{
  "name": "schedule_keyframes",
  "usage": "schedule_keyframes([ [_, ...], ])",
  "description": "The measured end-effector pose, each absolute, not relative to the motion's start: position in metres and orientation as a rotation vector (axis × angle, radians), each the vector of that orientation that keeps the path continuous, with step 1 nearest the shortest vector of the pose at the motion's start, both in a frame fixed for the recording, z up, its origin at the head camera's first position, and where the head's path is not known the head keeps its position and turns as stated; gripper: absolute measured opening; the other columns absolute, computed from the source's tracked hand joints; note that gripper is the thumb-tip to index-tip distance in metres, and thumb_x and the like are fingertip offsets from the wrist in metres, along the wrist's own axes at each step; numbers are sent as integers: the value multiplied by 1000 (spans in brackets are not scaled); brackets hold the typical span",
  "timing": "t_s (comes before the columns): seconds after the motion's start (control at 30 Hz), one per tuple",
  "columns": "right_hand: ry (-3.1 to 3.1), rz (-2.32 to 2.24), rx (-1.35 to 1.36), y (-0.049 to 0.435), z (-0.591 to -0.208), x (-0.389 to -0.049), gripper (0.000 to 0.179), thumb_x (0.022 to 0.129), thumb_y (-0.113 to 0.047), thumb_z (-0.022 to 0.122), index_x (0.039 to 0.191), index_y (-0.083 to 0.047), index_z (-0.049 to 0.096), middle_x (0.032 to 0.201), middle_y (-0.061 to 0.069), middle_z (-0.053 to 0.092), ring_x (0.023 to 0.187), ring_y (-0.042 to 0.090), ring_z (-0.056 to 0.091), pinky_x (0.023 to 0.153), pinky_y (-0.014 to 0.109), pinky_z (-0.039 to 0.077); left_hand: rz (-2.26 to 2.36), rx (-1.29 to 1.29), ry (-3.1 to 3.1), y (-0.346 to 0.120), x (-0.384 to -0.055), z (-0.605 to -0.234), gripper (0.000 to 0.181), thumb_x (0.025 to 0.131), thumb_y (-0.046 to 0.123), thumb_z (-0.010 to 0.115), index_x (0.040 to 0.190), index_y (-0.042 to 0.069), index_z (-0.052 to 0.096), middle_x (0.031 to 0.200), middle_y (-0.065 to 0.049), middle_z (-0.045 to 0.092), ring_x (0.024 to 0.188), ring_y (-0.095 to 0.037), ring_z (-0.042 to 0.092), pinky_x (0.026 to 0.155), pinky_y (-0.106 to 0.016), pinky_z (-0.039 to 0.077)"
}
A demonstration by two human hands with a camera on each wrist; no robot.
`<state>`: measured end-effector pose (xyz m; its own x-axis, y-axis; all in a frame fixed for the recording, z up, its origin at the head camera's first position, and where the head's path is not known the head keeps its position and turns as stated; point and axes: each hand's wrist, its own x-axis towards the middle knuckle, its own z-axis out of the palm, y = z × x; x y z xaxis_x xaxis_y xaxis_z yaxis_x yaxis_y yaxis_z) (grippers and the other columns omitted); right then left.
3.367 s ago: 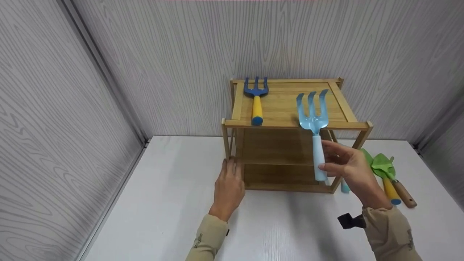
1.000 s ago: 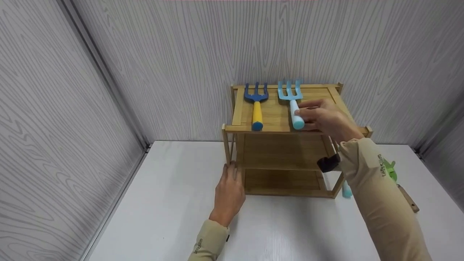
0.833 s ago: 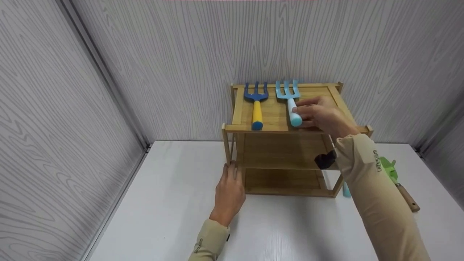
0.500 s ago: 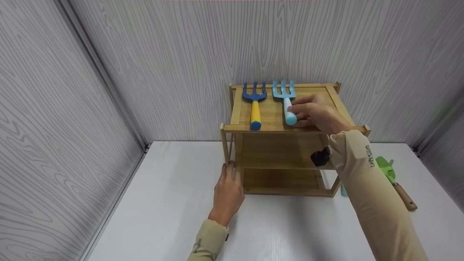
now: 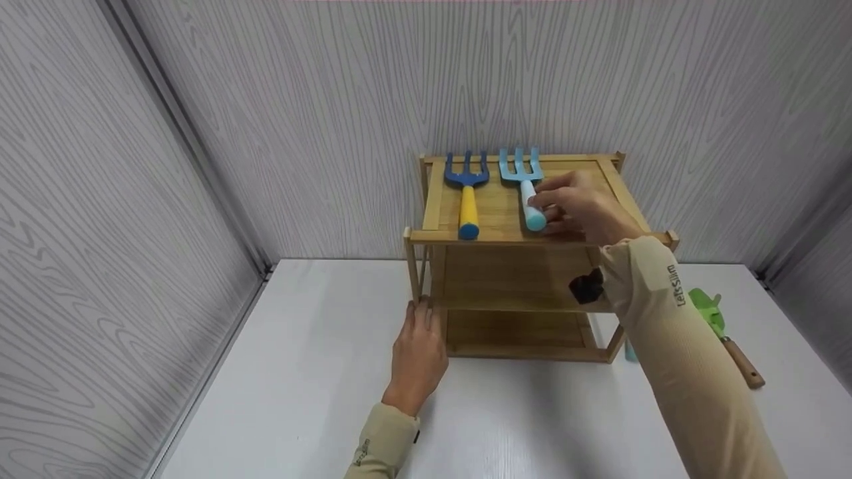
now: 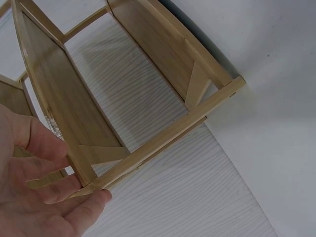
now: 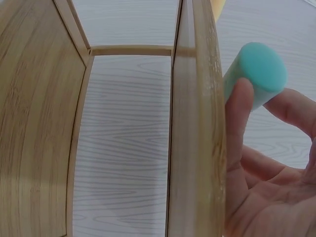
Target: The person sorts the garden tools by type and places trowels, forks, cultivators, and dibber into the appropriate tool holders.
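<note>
My right hand (image 5: 579,206) pinches the white handle of a light blue hand fork (image 5: 522,171) over the top of a wooden shelf rack (image 5: 572,235). In the right wrist view, thumb and finger stand on either side of its turquoise handle end (image 7: 264,68). To its left lies a dark blue hand fork (image 5: 468,206) with a yellow handle, its tines also toward the wall. My left hand (image 5: 419,352) holds the rack's left front post at the middle shelf. The left wrist view shows its thumb and fingers around that corner (image 6: 84,180).
On the white table (image 5: 319,319), right of the rack, lies a green trowel (image 5: 707,313) with a brown wooden handle, partly behind the right sleeve. A turquoise handle end (image 5: 630,351) shows beside the rack's right leg. A wood-grain wall (image 5: 346,133) stands close behind.
The right hand has carried the light blue fork from in front of the rack up onto its top, then left toward the dark blue fork. The left hand has stayed at the post.
</note>
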<state>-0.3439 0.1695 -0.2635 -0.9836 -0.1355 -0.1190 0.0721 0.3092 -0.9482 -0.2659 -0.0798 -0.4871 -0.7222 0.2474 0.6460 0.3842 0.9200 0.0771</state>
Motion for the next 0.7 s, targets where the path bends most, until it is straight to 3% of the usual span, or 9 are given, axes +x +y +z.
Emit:
schedule_keyframes([
  [0.33, 2433, -1723, -16, 171, -262, -342, 47, 98, -10, 65, 140, 6, 51, 86, 1, 61, 72, 8, 59, 68, 24, 59, -277, -464, -2390, -79, -266, -487, 39, 90, -7, 67, 127, -14, 59, 128, -30, 56, 119, -48, 58, 93, -43, 55],
  [0.53, 2387, -1758, -25, 178, -261, -338, 52, 100, -11, 63, 145, 6, 46, 103, 8, 66, 77, 11, 66, 68, 25, 60, -274, -454, -2383, -80, -267, -488, 39, 88, -8, 68, 126, -14, 59, 127, -30, 56, 119, -49, 58, 93, -44, 55],
  [0.7, 2328, -1833, -48, 195, -261, -332, 55, 100, -11, 63, 147, 8, 41, 123, 18, 62, 89, 17, 71, 79, 31, 61, -257, -467, -2362, -79, -267, -488, 36, 87, -9, 69, 121, -15, 62, 124, -31, 57, 117, -50, 59, 92, -44, 56],
])
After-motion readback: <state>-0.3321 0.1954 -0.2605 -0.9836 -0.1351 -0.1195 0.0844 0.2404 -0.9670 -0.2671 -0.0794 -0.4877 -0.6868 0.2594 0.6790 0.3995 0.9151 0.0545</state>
